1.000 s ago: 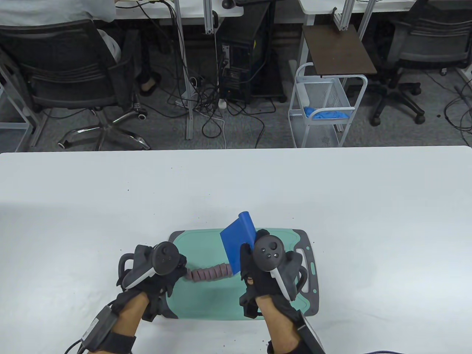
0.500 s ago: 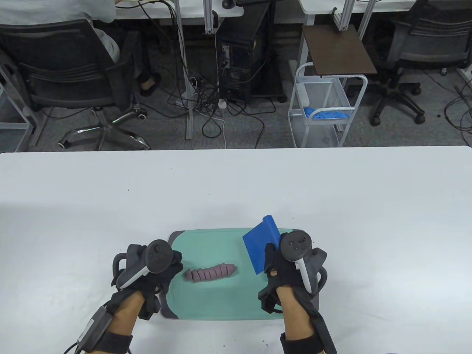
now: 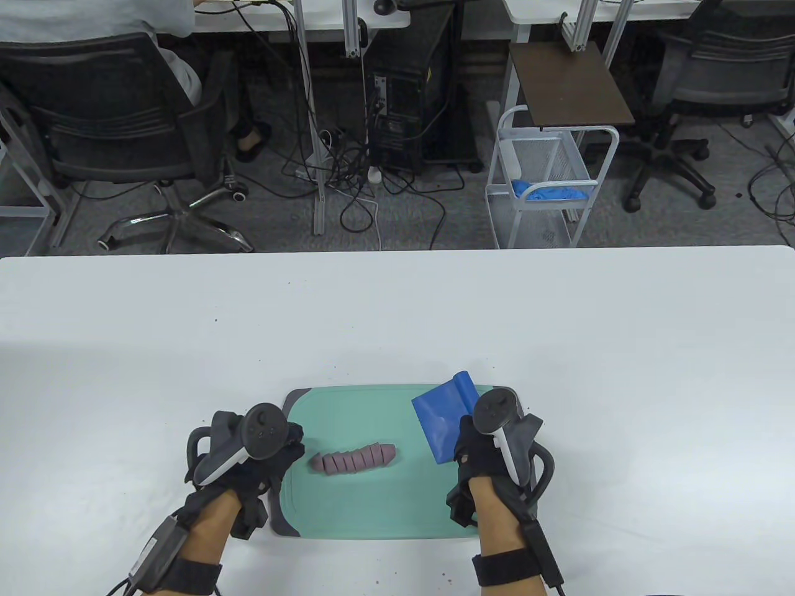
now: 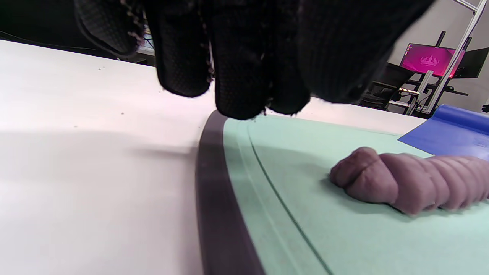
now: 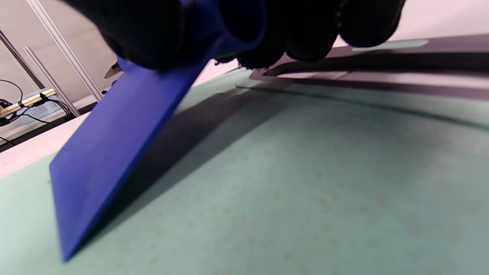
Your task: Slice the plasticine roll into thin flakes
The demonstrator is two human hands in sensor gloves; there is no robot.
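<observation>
Fingers [image 5: 153, 34] of the right hand [image 3: 490, 450] curl around the rolled handle of the flat blue plastic scraper blade [image 3: 442, 422], gripping it at a slant with its lower corner close to the mint-green cutting board with a grey rim [image 3: 366, 503]; contact with the board cannot be confirmed. Left hand [image 3: 248, 456] sits at the board's left edge, its gloved fingers [image 4: 237, 76] bunched together and hanging above the grey rim, holding nothing. The mauve plasticine roll [image 3: 354, 460], scored into connected slices, lies on the board between the two hands, apart from the blade and just beside the left fingertips. The board lies on the white table [image 3: 397, 310].
</observation>
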